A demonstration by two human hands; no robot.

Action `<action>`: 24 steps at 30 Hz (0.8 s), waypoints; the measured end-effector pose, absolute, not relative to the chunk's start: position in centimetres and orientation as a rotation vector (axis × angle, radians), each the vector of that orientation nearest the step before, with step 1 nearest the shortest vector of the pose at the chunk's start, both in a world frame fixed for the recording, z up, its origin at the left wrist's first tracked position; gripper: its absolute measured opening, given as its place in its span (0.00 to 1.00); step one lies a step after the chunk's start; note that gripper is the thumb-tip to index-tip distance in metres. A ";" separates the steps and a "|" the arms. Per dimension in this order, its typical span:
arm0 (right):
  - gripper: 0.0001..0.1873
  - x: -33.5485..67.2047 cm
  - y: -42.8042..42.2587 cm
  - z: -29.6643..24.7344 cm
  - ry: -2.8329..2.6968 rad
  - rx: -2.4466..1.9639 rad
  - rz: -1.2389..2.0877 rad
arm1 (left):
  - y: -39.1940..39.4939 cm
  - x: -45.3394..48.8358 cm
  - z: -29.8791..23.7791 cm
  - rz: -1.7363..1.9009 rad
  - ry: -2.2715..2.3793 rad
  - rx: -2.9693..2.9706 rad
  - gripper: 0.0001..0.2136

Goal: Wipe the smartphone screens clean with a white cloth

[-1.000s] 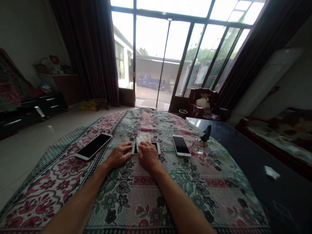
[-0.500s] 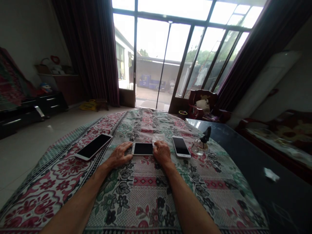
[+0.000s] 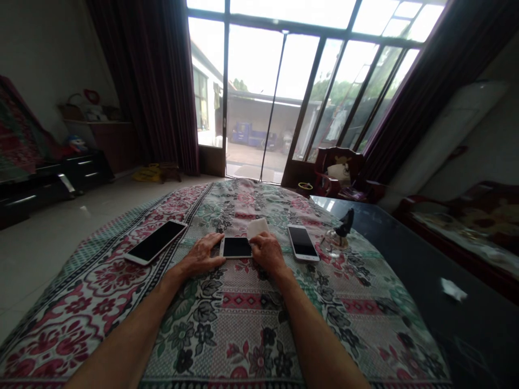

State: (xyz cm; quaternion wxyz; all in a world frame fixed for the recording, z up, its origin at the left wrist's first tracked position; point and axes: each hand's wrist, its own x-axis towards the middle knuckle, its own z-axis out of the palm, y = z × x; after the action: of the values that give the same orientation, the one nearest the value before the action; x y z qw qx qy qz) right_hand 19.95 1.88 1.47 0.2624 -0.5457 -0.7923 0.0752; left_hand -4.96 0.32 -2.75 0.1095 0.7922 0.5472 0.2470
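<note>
A white-framed smartphone (image 3: 237,247) with a dark screen lies flat and sideways on the patterned cloth in front of me. My left hand (image 3: 204,255) grips its left end, fingers at the top corner and thumb at the bottom. Over its right end, my right hand (image 3: 266,252) is closed on a white tissue (image 3: 258,227) that sticks out above the knuckles. That end of the phone is hidden by the hand. A larger white phone (image 3: 157,243) lies slanted to the left, and another white phone (image 3: 303,242) lies to the right of my right hand.
A clear spray bottle (image 3: 334,242) with a black nozzle (image 3: 346,221) stands at the right of the cloth (image 3: 259,302). Beyond it, a dark table (image 3: 399,254) holds a crumpled white paper (image 3: 454,289). A wooden chair (image 3: 343,167) stands near the glass doors.
My right hand has shifted slightly left over the phone, and the tissue has moved left with it, now tilted. My left hand stays at the phone's left end.
</note>
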 end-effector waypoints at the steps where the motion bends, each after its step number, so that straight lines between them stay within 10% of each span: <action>1: 0.13 20.0 1.9 1.4 -2.164 -1.445 0.211 | 0.3 -5.0 -2.7 0.723 1.608 2.338 0.34; 24: 0.10 14.6 -0.4 0.3 -2.305 -1.013 0.253 | 0.6 -5.3 -2.3 0.735 1.595 2.247 0.36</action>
State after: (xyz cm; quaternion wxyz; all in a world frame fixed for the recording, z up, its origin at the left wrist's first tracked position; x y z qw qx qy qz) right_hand 14.57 -0.35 0.30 0.3009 -0.3818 -0.8687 0.0954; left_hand -5.30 0.56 -2.27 0.1444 0.7796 0.5534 0.2551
